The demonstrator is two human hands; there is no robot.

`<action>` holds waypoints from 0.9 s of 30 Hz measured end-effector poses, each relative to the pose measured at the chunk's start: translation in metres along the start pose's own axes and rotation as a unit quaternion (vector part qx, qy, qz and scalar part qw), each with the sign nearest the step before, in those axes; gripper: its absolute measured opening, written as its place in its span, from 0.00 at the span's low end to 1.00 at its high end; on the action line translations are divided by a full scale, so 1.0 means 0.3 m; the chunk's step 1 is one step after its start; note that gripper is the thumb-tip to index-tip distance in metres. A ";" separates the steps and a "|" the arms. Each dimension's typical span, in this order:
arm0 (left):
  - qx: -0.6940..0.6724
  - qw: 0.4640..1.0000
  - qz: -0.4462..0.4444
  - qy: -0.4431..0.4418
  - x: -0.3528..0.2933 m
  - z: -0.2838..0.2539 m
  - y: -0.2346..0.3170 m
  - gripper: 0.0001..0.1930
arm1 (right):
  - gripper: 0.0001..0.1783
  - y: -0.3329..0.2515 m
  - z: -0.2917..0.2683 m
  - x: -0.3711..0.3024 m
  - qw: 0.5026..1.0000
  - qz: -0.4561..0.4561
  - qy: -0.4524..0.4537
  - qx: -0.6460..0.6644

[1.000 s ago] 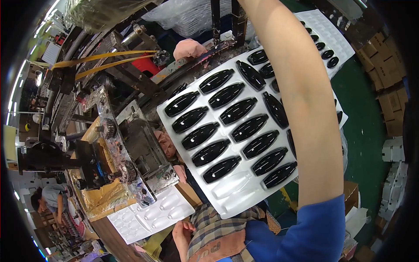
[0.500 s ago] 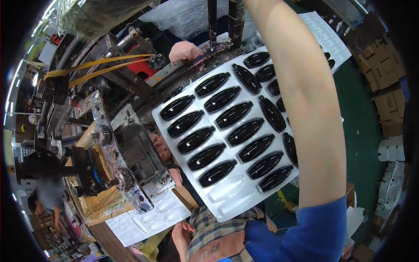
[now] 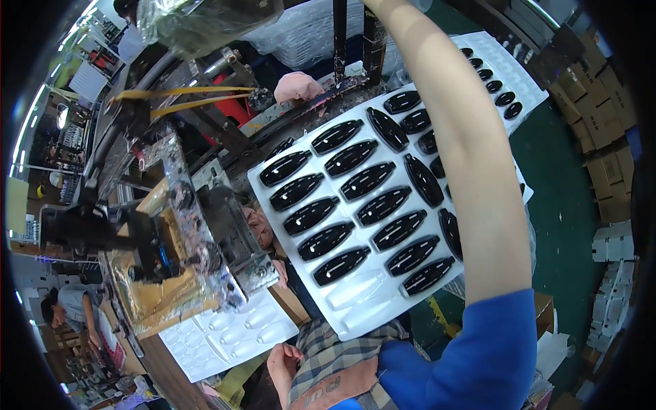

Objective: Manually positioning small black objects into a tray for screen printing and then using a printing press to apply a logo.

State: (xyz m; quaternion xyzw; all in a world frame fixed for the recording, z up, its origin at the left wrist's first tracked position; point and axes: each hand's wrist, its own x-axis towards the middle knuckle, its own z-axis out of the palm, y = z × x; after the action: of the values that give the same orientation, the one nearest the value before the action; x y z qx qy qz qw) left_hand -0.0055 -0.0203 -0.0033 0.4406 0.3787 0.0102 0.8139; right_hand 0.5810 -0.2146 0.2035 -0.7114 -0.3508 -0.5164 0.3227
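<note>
My right forearm (image 3: 471, 157) reaches up across the right side of the picture; its hand lies beyond the top edge. Beneath the arm a white moulded tray (image 3: 352, 318) holds several glossy black, torpedo-shaped pieces (image 3: 342, 265). Two hollows at its near end hold no black piece. My left hand (image 3: 283, 362) is low in front of the checked apron (image 3: 342, 355), close below the tray's near corner. Its fingers are curled in and nothing shows in them. Left of it lies a second white tray (image 3: 239, 335) with bare hollows.
A paint-stained machine (image 3: 198, 239) with a metal frame and yellow bands (image 3: 191, 101) stands at left. Pink cloth (image 3: 297, 87) lies behind it. Another tray of black pieces (image 3: 506, 99) is at far right. Cardboard boxes (image 3: 601, 102) line the right. Another person (image 3: 75, 307) works at far left.
The whole view has shifted slightly. My right wrist has moved a little left at the top edge, uncovering more of the far tray. The machine's dark part at left has changed position. My left hand stays put.
</note>
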 end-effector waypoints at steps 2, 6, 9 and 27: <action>-0.010 1.000 0.002 -0.008 0.000 -0.005 0.007 0.16 | 0.11 -0.012 -0.052 -0.014 0.999 -0.032 -0.014 -0.033; 0.007 1.000 0.017 -0.003 -0.017 -0.028 0.014 0.16 | 0.12 -0.165 -0.106 -0.013 0.994 0.055 -0.090 -0.006; 0.030 0.997 -0.003 -0.070 0.014 -0.013 -0.005 0.16 | 0.17 -0.247 -0.315 -0.229 0.958 0.195 -0.211 0.012; 0.281 0.789 0.546 -0.012 -0.082 0.225 0.480 0.10 | 0.23 -0.918 -0.495 -0.694 0.802 0.057 -0.576 0.148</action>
State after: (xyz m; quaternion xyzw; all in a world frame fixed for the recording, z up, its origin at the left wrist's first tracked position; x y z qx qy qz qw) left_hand 0.0649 0.0115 0.1380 0.7833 0.0520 0.3406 0.5174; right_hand 0.2303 -0.2207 0.0683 -0.8400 -0.5033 0.0655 0.1916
